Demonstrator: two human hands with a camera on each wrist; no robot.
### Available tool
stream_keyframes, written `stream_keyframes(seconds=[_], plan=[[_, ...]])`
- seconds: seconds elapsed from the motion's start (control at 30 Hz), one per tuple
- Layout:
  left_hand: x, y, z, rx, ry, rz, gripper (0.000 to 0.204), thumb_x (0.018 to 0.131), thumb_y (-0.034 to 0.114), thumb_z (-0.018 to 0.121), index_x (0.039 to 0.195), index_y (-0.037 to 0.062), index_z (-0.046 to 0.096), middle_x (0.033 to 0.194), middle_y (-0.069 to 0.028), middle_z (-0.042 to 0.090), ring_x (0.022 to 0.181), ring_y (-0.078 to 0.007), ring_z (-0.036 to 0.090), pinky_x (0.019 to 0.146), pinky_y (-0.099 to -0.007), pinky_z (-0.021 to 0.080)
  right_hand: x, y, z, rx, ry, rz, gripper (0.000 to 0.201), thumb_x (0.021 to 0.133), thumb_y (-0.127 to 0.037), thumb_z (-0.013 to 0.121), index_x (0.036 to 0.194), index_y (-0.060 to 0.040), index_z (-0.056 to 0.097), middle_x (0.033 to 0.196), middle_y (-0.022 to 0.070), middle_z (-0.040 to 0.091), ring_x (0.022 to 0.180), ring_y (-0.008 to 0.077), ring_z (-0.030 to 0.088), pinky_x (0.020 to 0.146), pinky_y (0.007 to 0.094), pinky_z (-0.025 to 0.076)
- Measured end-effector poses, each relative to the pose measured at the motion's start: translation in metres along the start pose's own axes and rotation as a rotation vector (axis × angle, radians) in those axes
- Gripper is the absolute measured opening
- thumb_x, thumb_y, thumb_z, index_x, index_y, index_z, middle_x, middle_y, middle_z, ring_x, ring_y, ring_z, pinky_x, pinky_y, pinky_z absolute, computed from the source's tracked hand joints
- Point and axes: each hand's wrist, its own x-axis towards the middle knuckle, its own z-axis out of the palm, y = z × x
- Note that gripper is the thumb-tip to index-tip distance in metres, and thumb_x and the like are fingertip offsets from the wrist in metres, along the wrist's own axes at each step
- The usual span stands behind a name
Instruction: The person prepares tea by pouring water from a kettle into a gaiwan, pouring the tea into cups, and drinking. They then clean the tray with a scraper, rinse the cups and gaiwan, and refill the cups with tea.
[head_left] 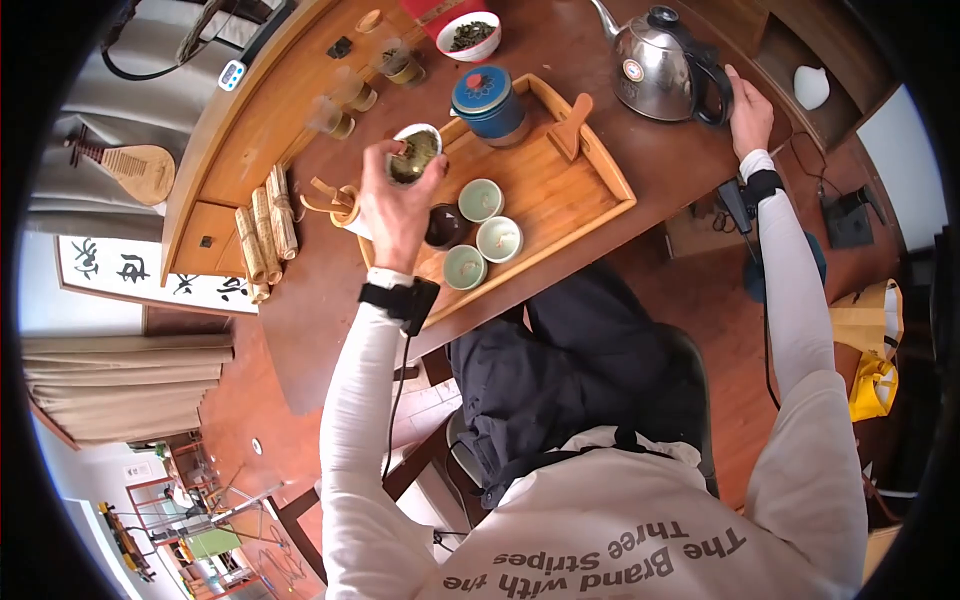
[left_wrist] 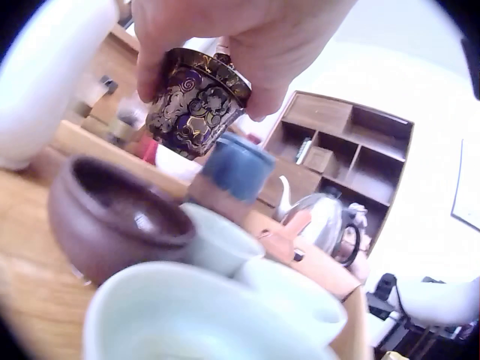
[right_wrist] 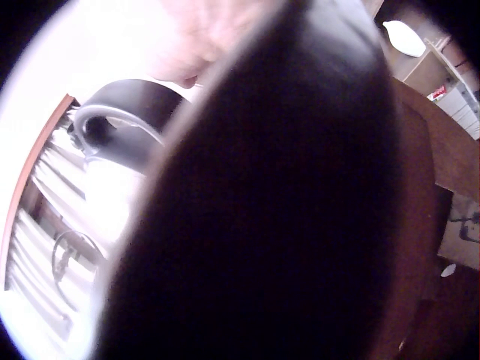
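1. The patterned cup, with wet leaves inside, is held in the air near the tray's left side.
2. The left hand grips its rim between thumb and fingers.
3. Below, on the wooden tray, three pale cups cluster against a dark bowl; a blue jar stands farther back.
4. Right of the tray, the steel kettle stands on the table.
5. The right hand is at its black handle; I cannot tell whether the fingers close round it.
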Motion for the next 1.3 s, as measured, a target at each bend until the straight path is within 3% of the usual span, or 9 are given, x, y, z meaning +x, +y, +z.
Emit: stream_keyframes(seconds=[0.07,0.1,0.23,0.27,0.3,0.53,0.6,0.9,1.3], plan=[[-0.001,0.023,-0.021,-0.076,-0.004,0.054,0.052,0.079,0.021,0.091,0.116,0.0049,0.06,0.094,-0.0155,0.075,0.085,-0.021,0.071,0.077,-0.0346,0.057,0.001,-0.003,-0.006,-0.033,-0.045,0.052,0.045,0.1,-0.044,0.067,0.108,-0.001,0.077,0.084,0.0075,0.071,0.08,0.0149,0.06,0.082,0.0298,0.048],[-0.003,0.042,-0.038,-0.058,-0.099,-0.018,0.05,0.078,0.018,0.091,0.115,0.005,0.061,0.099,-0.0172,0.074,0.088,-0.0258,0.073,0.08,-0.0362,0.058,0.002,-0.005,-0.007,-0.054,-0.09,0.097,0.04,0.101,-0.038,0.067,0.112,-0.0013,0.078,0.086,-0.0003,0.071,0.081,0.0074,0.058,0.082,0.0246,0.048],[-0.012,0.058,-0.081,0.158,-0.402,0.189,0.05,0.071,0.01,0.089,0.112,0.0046,0.061,0.117,-0.0189,0.065,0.103,-0.0376,0.068,0.088,-0.0437,0.057,0.005,0.007,-0.002,-0.017,-0.043,0.021,0.043,0.101,-0.04,0.068,0.112,0.0005,0.077,0.09,0.0005,0.075,0.083,0.0073,0.06,0.085,0.0243,0.048],[-0.016,0.054,-0.085,0.258,-0.459,0.276,0.05,0.071,0.008,0.088,0.112,0.0047,0.06,0.122,-0.0206,0.062,0.106,-0.0389,0.066,0.089,-0.0439,0.057,0.007,0.013,0.002,0.03,-0.037,0.005,0.056,0.097,-0.057,0.064,0.113,-0.0046,0.076,0.094,0.0177,0.075,0.086,0.0273,0.067,0.089,0.0373,0.05],[-0.02,0.049,-0.086,0.355,-0.516,0.365,0.05,0.071,0.007,0.088,0.113,0.0047,0.06,0.126,-0.0223,0.059,0.109,-0.0402,0.065,0.09,-0.0441,0.056,0.008,0.018,0.004,0.033,-0.038,0.01,0.056,0.097,-0.057,0.064,0.113,-0.0046,0.076,0.094,0.0177,0.075,0.086,0.0273,0.067,0.089,0.0373,0.05],[-0.04,0.025,-0.066,0.72,-0.565,0.613,0.031,0.079,-0.001,0.068,0.109,0.0034,0.059,0.133,-0.0282,0.05,0.107,-0.0391,0.061,0.09,-0.0453,0.057,0.007,0.013,0.001,-0.01,-0.024,0.013,0.052,0.096,-0.054,0.065,0.114,-0.007,0.077,0.096,0.0162,0.076,0.092,0.0285,0.069,0.09,0.0377,0.05],[-0.037,0.026,-0.065,0.712,-0.568,0.623,0.032,0.078,-0.001,0.068,0.108,0.0035,0.058,0.133,-0.0282,0.051,0.107,-0.039,0.061,0.09,-0.0453,0.057,0.007,0.014,0.002,-0.019,-0.047,0.01,0.04,0.103,-0.035,0.067,0.115,0.0016,0.075,0.093,0.0025,0.075,0.085,0.0078,0.062,0.084,0.0238,0.049],[-0.027,0.019,-0.062,0.675,-0.623,0.629,0.039,0.075,-0.004,0.069,0.113,0.0039,0.06,0.131,-0.0289,0.052,0.109,-0.0405,0.061,0.091,-0.0451,0.056,0.011,0.032,0.002,0.194,-0.099,0.065,0.037,0.103,-0.036,0.067,0.099,-0.0003,0.077,0.077,-0.0029,0.066,0.07,0.0055,0.056,0.067,0.0242,0.046],[-0.01,0.061,-0.089,0.752,-0.55,0.671,0.038,0.077,-0.004,0.069,0.113,0.0045,0.06,0.141,-0.0261,0.048,0.125,-0.0426,0.056,0.099,-0.0475,0.054,0.009,0.021,-0.003,0.015,-0.094,0.019,0.039,0.104,-0.038,0.065,0.102,-0.0009,0.076,0.076,-0.0019,0.067,0.072,0.0067,0.058,0.069,0.0248,0.047]])
